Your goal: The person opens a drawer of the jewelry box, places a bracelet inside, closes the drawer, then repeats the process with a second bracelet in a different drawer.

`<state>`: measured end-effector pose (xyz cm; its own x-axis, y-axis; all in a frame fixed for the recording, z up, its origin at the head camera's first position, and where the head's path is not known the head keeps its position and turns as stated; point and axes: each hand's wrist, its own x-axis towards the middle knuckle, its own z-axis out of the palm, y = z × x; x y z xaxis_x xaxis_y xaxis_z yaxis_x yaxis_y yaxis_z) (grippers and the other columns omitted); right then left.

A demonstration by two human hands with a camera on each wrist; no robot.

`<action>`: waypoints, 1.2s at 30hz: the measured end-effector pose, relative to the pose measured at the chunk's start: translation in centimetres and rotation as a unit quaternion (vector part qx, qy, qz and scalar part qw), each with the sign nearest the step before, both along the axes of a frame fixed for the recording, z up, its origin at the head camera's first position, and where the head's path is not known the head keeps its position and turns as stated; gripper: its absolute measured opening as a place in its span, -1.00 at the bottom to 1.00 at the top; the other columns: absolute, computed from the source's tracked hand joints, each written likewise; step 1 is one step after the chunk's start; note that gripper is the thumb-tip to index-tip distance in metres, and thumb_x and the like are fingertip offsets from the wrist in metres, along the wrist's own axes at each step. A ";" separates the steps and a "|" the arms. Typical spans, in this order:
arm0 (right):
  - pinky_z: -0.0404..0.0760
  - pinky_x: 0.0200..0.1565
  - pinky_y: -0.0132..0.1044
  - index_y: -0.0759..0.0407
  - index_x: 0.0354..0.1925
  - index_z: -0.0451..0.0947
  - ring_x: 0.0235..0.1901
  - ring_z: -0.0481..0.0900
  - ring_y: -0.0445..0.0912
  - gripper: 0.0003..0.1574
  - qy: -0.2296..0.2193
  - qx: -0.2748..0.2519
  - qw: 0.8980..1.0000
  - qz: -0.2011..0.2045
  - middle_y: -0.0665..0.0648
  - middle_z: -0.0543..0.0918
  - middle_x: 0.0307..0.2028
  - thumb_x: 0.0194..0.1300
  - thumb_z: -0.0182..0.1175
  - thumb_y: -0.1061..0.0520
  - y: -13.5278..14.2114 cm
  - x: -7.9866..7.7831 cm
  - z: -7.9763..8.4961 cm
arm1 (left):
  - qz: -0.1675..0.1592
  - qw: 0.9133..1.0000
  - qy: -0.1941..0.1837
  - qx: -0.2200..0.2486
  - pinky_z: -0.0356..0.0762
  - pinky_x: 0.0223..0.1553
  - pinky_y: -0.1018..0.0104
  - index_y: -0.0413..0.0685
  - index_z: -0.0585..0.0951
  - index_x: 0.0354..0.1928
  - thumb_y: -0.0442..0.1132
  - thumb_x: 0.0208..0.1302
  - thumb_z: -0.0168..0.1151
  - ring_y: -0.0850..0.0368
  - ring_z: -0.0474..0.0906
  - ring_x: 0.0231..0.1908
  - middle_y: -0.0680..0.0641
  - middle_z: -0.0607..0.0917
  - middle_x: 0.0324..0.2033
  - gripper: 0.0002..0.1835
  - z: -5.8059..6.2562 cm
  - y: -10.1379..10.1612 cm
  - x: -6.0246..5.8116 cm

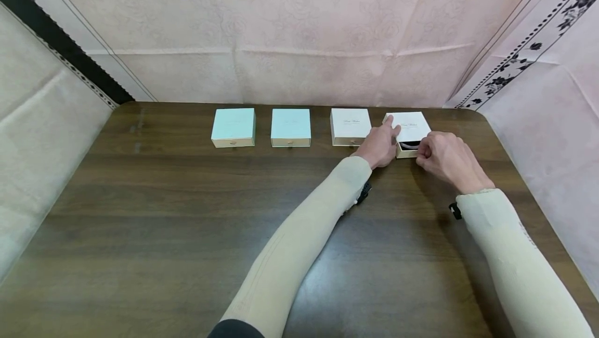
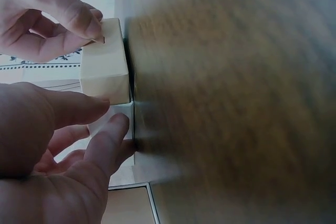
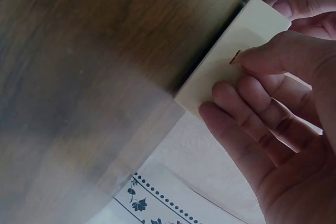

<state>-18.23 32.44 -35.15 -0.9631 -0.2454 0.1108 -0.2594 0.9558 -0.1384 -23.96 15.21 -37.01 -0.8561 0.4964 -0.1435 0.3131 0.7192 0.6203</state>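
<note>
A white drawer box (image 1: 412,124) with small print on its lid stands at the right end of a row, its drawer (image 1: 405,154) partly pulled out toward me. Inside the drawer shows a dark lining with a pale curved band (image 1: 409,145). My left hand (image 1: 379,144) holds the box's sleeve at its left side, index finger stretched along the edge and thumb near the top. At the drawer's front, my right hand (image 1: 450,159) pinches the small brown pull tab (image 3: 235,57) between thumb and index finger; its other fingers curl beside the drawer.
Left of the held box stand another white box (image 1: 350,124) and two pale turquoise boxes (image 1: 291,124), (image 1: 233,124), all with drawers closed. They sit along the back of a brown wooden table (image 1: 196,234). Patterned cloth (image 1: 290,26) hangs behind and at both sides.
</note>
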 end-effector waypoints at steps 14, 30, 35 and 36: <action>0.54 -0.34 -0.07 0.14 -0.57 0.63 -0.47 0.55 -0.04 -0.83 0.001 0.000 1.000 0.000 0.08 0.63 -0.51 0.08 0.21 0.33 -0.2 -0.7 0.0 | -0.006 1.000 0.001 -0.015 0.22 0.46 0.46 0.21 0.19 0.59 -0.22 0.56 0.04 0.15 0.13 0.56 0.14 -0.10 0.65 -0.37 0.0 0.0 -0.2; 0.60 -0.30 0.05 0.26 -0.46 0.69 -0.44 0.63 0.03 -0.89 0.010 -0.024 1.000 -0.008 0.18 0.70 -0.45 0.13 0.24 0.35 -0.3 -1.3 -0.1 | -0.001 1.000 -0.004 -0.003 0.25 0.44 0.45 0.21 0.22 0.58 -0.20 0.56 0.05 0.16 0.13 0.56 0.16 -0.08 0.65 -0.39 0.0 0.0 -0.2; 0.62 -0.26 0.09 0.30 -0.42 0.72 -0.40 0.66 0.08 -0.90 0.011 -0.033 0.999 -0.011 0.22 0.73 -0.40 0.16 0.26 0.36 -0.4 -1.4 -0.1 | -0.003 1.000 0.002 -0.011 0.27 0.43 0.46 0.23 0.22 0.58 -0.18 0.56 0.05 0.14 0.16 0.55 0.16 -0.07 0.65 -0.39 0.0 0.0 -0.2; 0.62 -0.26 0.09 0.31 -0.40 0.72 -0.39 0.66 0.08 -0.90 0.009 -0.034 0.999 -0.014 0.23 0.73 -0.39 0.17 0.26 0.36 -0.4 -1.4 -0.2 | -0.005 1.000 0.004 -0.012 0.28 0.43 0.46 0.23 0.22 0.58 -0.18 0.56 0.04 0.13 0.17 0.55 0.15 -0.07 0.65 -0.39 0.0 0.1 -0.2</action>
